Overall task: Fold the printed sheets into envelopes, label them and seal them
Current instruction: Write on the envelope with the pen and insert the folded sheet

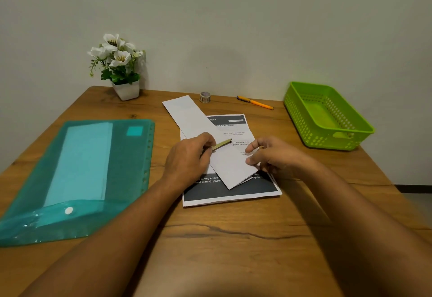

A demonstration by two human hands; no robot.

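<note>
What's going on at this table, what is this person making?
A person is folding paper. The left hand grips a small tan stick that points across a long folded white sheet. The right hand touches that sheet's near right edge; whether it pinches it is unclear. The folded sheet lies slantwise on a flat printed sheet. A tape roll, an orange pen and a green basket sit untouched farther back.

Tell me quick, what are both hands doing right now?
Left hand: closed, gripping a thin olive-green stick.
Right hand: thumb on the folded white paper sheet; grip cannot be told.
</note>
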